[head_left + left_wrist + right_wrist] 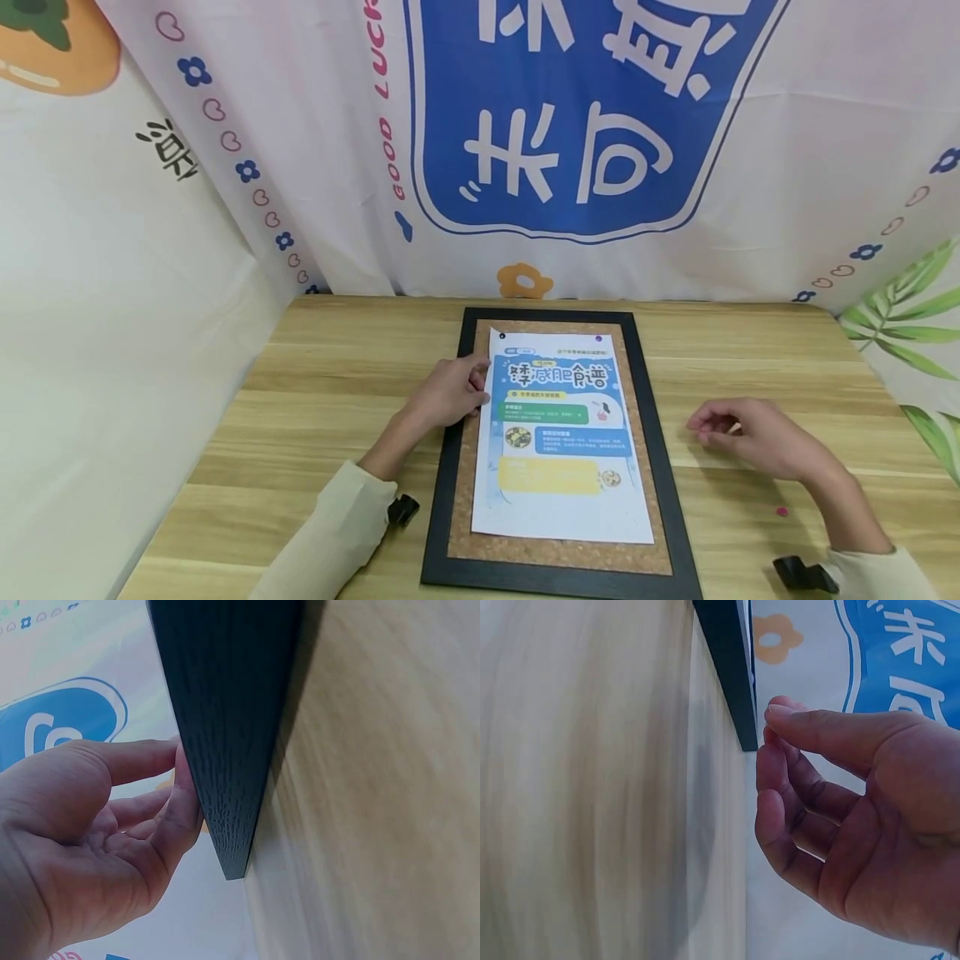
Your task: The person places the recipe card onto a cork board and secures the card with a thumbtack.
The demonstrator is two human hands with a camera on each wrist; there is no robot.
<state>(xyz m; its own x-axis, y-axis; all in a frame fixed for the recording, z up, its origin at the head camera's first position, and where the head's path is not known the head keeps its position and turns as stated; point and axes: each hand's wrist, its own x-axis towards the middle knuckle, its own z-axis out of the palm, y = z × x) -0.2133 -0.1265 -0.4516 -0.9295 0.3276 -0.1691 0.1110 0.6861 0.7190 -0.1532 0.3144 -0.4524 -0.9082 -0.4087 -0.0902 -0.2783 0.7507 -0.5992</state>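
Note:
A printed paper sheet [558, 512] with colored blocks and large lettering lies on a cork board [480, 548] with a black frame [442, 492]. A black pushpin [502, 336] sits at its upper left corner and a purple pushpin [598, 338] at its upper right. My left hand [448, 393] reaches over the frame's left side, thumb and forefinger apart, fingertips touching the sheet's left edge. To the right of the board, my right hand [757, 433] is raised above the table, thumb and forefinger tips together. A tiny reddish thing, apparently a pushpin, is mostly hidden between them.
On the wooden table [337, 358], a pink pushpin [782, 512] lies below my right hand. A printed cloth [345, 192] hangs behind the table's far edge, and a white cloth [135, 333] covers the left side.

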